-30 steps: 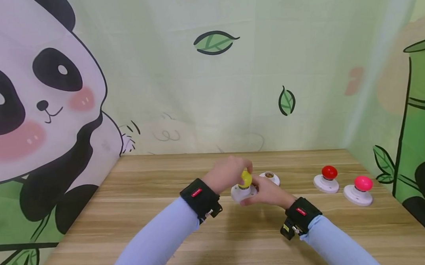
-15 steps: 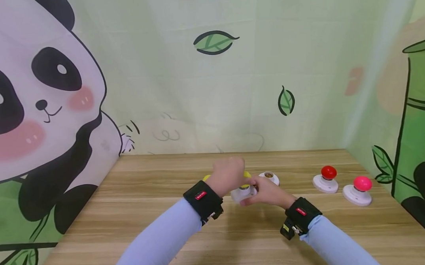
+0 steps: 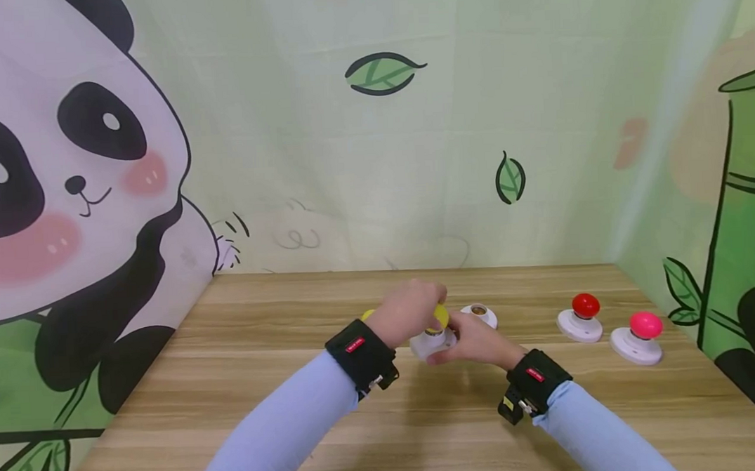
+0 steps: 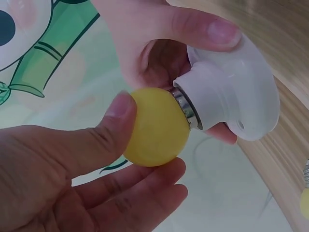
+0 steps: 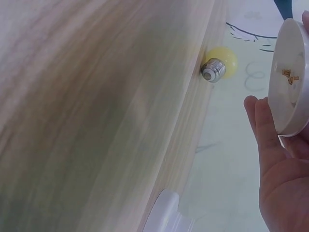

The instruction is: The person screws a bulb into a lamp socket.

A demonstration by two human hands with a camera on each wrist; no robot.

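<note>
My left hand point(image 3: 409, 311) pinches a yellow light bulb point(image 4: 157, 128) between thumb and fingers. The bulb's metal screw base sits partly inside the neck of a white lamp holder point(image 4: 246, 87), with a band of thread showing. My right hand point(image 3: 480, 340) grips that holder by its round base, thumb on one side and fingers on the other. In the right wrist view the holder's hollow underside point(image 5: 289, 108) with brass screws is visible, tilted up off the table. Another yellow bulb point(image 5: 226, 62) lies on its side on the table, mostly hidden behind my left hand in the head view.
A white lamp holder with a bare socket point(image 3: 478, 310) stands just behind my right hand. To the right stand two more holders, one with a red bulb point(image 3: 586, 305), one with a pink bulb point(image 3: 646, 325). A printed panda curtain point(image 3: 286, 162) borders the wooden table point(image 3: 265, 409).
My left hand turned at the wrist over the yellow bulb, rolling forward and then partly back. The second yellow bulb now peeks out at its left. The right hand holds the lamp holder in place.
</note>
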